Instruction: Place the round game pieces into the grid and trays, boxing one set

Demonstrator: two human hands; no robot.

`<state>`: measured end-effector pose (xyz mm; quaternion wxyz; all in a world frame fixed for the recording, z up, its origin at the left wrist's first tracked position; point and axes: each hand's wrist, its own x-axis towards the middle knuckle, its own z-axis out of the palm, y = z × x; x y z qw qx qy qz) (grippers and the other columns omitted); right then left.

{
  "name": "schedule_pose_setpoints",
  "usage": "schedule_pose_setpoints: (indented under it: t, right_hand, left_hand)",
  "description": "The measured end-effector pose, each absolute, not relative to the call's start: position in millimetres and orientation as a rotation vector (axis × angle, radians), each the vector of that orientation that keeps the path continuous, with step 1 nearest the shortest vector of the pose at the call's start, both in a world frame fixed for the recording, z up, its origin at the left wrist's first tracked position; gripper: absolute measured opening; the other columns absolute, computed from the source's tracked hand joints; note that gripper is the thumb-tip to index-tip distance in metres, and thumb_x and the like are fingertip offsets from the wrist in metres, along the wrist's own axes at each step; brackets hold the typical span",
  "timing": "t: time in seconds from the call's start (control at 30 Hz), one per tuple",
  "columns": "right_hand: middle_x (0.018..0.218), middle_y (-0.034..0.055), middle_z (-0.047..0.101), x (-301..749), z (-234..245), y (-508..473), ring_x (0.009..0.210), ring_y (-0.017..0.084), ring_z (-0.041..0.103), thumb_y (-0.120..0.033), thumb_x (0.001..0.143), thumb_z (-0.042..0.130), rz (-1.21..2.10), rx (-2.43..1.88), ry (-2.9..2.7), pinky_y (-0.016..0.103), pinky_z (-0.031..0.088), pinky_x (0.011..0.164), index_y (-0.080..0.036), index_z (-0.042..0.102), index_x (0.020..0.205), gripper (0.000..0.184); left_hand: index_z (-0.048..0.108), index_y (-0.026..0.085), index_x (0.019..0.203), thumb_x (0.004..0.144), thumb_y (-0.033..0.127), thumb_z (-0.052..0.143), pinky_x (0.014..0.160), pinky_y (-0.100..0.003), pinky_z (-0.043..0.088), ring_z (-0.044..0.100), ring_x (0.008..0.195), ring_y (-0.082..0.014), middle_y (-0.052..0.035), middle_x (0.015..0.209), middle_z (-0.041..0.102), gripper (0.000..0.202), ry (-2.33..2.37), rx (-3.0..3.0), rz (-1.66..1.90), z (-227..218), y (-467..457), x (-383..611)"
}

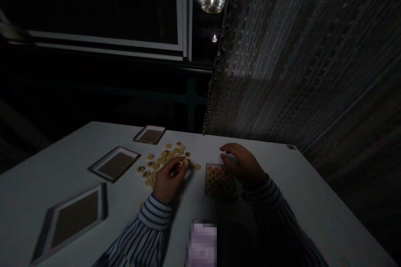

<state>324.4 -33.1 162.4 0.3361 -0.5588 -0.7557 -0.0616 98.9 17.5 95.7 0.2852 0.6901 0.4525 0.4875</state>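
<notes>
Round cream game discs (166, 156) with dark and red markings lie scattered on a white table (62, 167). My left hand (169, 179) rests among them, its fingers pinched on one disc (184, 162). To the right sits a small square tray (219, 181) filled with rows of red-marked discs. My right hand (242, 162) lies at the tray's far right corner, fingers curled and touching its edge. Both sleeves are striped.
Three flat framed boards lie on the table's left: a near one (75, 217), a middle one (115, 163) and a far one (149, 134). A woven curtain (297, 58) hangs at the right behind the table. A dark window fills the back. A blurred patch sits at the bottom centre.
</notes>
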Motion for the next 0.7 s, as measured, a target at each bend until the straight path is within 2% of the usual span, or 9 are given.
schedule_pose_setpoints:
  t: [0.23, 0.43, 0.7]
  right_hand:
    - [0.095, 0.0077, 0.063, 326, 165, -35, 0.089, 0.019, 0.057, -0.025, 0.08, 0.048, -0.14, -1.49, -1.989, 0.034, 0.045, 0.079, -0.016, 0.059, 0.095, 0.021]
    - [0.09, 0.0067, 0.065, 327, 162, -35, 0.081, 0.017, 0.058, -0.026, 0.08, 0.049, -0.133, -1.542, -1.999, 0.032, 0.045, 0.076, -0.016, 0.06, 0.095, 0.021]
    - [0.09, 0.0061, 0.065, 331, 160, -32, 0.078, 0.017, 0.059, -0.026, 0.08, 0.049, -0.132, -1.547, -2.054, 0.031, 0.045, 0.074, -0.016, 0.06, 0.096, 0.021]
  left_hand:
    - [0.062, 0.017, 0.094, 0.071, 0.03, 0.058, 0.068, -0.026, 0.051, 0.06, 0.07, -0.0121, -0.0054, 0.091, 0.062, 0.027, 1.086, 1.856, 1.344, 99, 17, 128]
    - [0.062, 0.016, 0.093, 0.067, 0.03, 0.062, 0.066, -0.025, 0.049, 0.058, 0.065, -0.0116, -0.0026, 0.076, 0.062, 0.03, 1.035, 1.703, 1.339, 96, 19, 150]
    - [0.059, 0.015, 0.095, 0.07, 0.031, 0.059, 0.068, -0.028, 0.051, 0.062, 0.072, -0.0146, -0.0048, 0.08, 0.066, 0.029, 1.104, 1.693, 1.273, 79, 6, 165]
